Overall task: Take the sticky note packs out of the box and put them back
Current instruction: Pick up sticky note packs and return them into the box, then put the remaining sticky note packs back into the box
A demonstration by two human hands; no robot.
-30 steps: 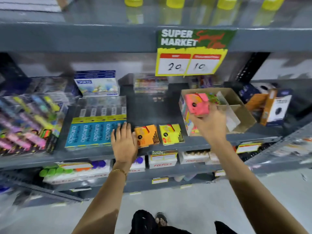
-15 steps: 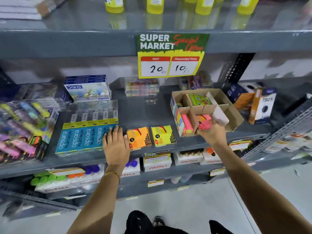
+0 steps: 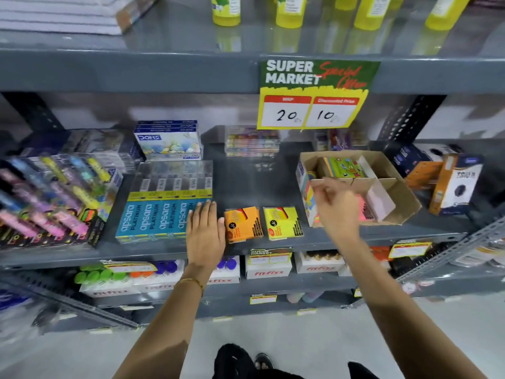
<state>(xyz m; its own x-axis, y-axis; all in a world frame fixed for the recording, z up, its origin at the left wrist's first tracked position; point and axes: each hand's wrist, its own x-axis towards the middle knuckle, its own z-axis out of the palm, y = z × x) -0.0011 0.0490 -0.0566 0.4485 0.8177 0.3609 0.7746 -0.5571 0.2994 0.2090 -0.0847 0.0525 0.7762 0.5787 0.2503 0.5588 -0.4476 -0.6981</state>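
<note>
Put-back step: R hand (image 3: 337, 206) empty w/ loose fingers beside box (image 3: 404, 199), pink pack (image 3: 363, 212) in it just behind; L hand (image 3: 205, 231) flat, empty; next prob grab orange pack (image 3: 243, 224) or yellow pack (image 3: 282, 222) to R hand's left.

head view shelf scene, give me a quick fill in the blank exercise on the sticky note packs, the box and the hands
1. The left hand rests flat on the shelf beside the ____ sticky note pack.
2. The yellow sticky note pack lies between the orange pack and the ____ box.
3. The right hand hovers at the box's front, holding ____.
4. The discounted price on the offer sign reads ____.

Missing words: orange; cardboard; nothing; 10
</note>
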